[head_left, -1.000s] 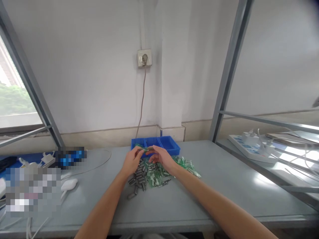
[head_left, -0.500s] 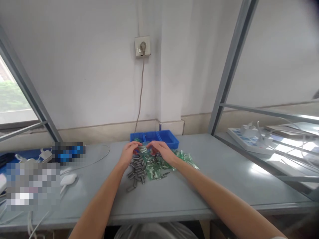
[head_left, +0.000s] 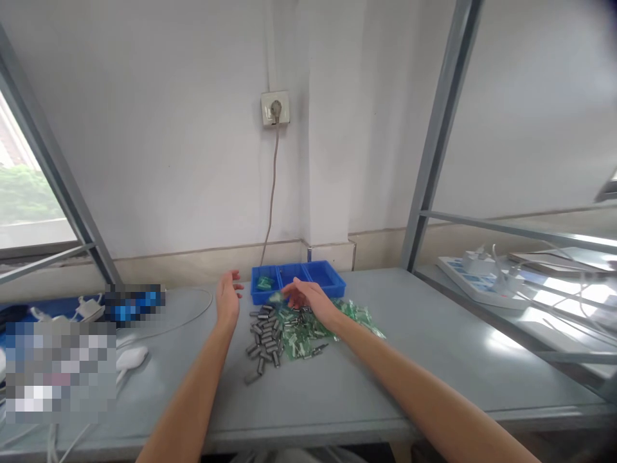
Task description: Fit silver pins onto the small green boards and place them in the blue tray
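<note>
Green packets (head_left: 297,339) seem mid-picking: left hand (head_left: 228,297) spread, right hand (head_left: 311,301) over them, grip unclear; next calls for pinching one.

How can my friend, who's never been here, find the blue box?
Look across the long, flat grey tabletop to its far side, near the white wall. Behind the small grey metal cylinders sits a rectangular blue plastic tray, set apart by its three open compartments.
</note>
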{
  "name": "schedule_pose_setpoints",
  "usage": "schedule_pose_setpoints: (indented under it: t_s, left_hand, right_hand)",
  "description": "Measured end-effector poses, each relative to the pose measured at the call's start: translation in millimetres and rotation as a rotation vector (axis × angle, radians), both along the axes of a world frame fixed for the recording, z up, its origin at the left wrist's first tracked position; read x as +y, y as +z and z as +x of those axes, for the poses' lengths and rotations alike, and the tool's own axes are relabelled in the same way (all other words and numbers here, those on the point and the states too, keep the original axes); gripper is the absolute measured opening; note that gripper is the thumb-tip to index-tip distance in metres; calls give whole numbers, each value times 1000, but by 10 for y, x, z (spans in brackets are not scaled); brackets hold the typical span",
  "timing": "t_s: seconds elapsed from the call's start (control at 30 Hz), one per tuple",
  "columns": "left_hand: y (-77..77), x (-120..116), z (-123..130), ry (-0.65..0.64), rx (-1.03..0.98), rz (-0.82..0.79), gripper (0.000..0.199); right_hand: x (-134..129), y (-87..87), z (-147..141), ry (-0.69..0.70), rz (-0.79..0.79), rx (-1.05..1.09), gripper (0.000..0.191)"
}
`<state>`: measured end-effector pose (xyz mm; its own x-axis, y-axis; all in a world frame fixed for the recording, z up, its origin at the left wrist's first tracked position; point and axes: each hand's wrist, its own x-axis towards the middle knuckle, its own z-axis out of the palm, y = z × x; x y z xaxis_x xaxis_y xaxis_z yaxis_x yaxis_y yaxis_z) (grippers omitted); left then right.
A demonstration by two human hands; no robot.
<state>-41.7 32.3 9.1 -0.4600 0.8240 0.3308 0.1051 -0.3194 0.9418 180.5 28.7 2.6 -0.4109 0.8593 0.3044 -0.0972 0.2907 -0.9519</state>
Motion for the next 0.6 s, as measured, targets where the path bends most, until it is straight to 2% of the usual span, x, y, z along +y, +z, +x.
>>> schedule_pose_setpoints:
  t_s: [0.07,0.23,0.43,0.6]
  left_hand:
    - [-18,11,4,-3,5,-11,47]
    - [-111,37,57,-53,145,-78,43]
    - [-281,124,66,-65,584,-157,28]
    - [-400,105,107,-19,877,-95,30]
  right_hand:
    - [-4,0,0,-7,22,-60,50]
    - [-69,23,13,-105,156,-402,41]
    - [-5,-59,112,-96,553,-814,28]
    - [83,-193,118,-144,618,-979,34]
